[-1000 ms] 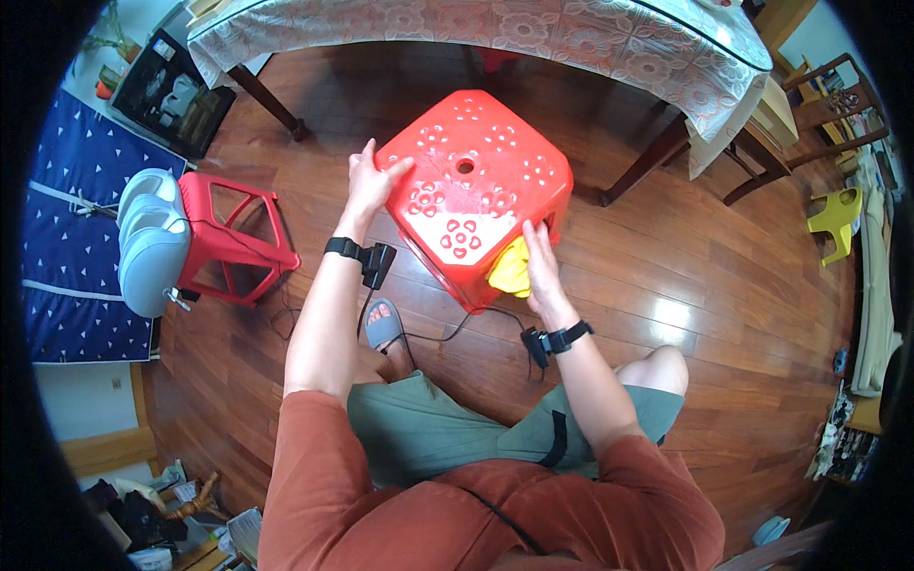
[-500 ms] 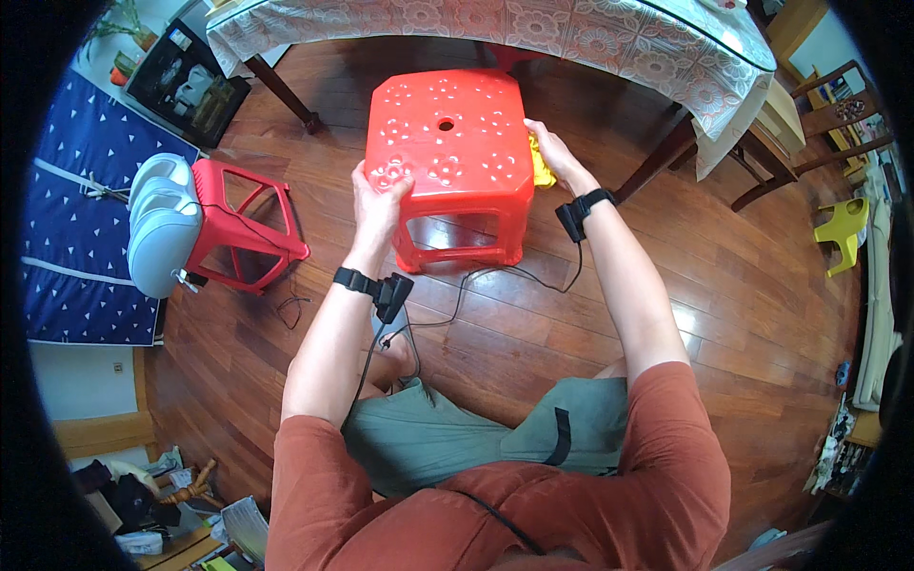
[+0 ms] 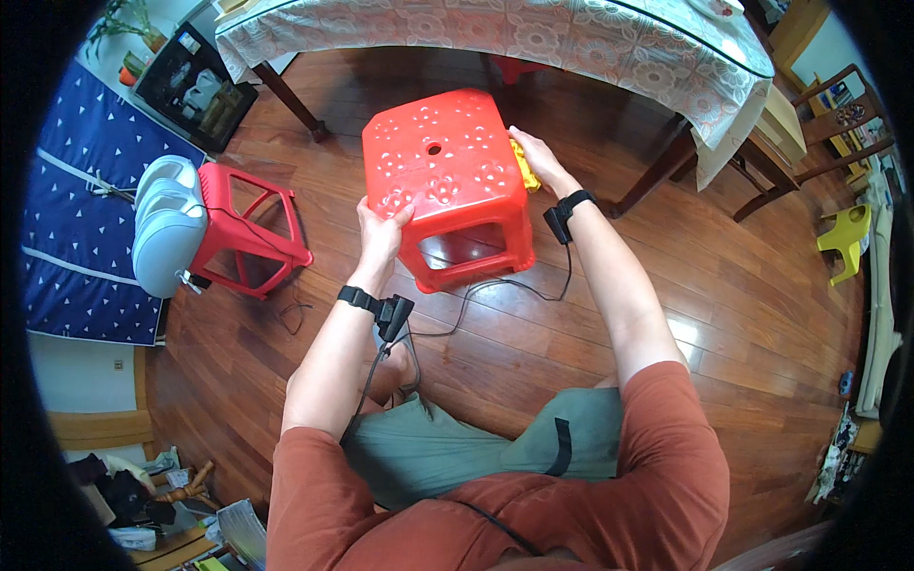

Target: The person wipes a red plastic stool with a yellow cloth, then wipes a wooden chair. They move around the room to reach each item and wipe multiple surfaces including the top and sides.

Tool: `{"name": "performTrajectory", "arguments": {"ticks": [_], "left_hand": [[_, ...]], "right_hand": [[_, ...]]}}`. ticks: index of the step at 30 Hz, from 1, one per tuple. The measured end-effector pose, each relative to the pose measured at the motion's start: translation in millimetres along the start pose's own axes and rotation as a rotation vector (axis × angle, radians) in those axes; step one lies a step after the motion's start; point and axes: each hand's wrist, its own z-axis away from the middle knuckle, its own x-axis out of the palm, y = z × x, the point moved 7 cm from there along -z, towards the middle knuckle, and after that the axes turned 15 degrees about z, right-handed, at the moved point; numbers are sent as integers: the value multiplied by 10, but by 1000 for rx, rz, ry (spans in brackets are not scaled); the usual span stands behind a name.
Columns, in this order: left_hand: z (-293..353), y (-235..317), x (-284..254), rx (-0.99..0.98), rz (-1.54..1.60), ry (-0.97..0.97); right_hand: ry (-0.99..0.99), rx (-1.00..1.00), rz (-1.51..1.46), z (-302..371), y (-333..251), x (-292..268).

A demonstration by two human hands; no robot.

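Note:
A red plastic stool (image 3: 438,152) with a raised flower pattern and a small round hole in its seat stands in front of me. My left hand (image 3: 383,228) grips its near left corner, thumb on top of the seat and fingers down the side. At the stool's right side, my right hand (image 3: 539,162) holds a yellow cloth (image 3: 524,167) against the edge. Part of the cloth is hidden behind the hand and the stool. Black straps with small devices and cables sit on both wrists.
A table with a patterned cover (image 3: 533,38) stands beyond the stool. On the left is another red stool (image 3: 249,228) bearing light blue slippers (image 3: 171,228). A black cable (image 3: 457,319) trails over the wooden floor. A yellow stool (image 3: 844,238) stands far right.
The red stool has turned a little counterclockwise and come slightly nearer. Both hands have stayed on it, the right one shifting slightly left with the cloth.

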Motion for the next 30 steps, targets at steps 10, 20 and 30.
{"name": "performTrajectory", "arguments": {"ticks": [10,20,30], "left_hand": [[-219,142,5,-37,-92,-161],[-11,335,205,-116,12,-173],[-233,134,81,16,-24,-205]], "right_hand": [[756,-321,297,1302,-490,-206],[752,-367,700,1797,529,415],[672,164,415,1754,2008,638]]}}
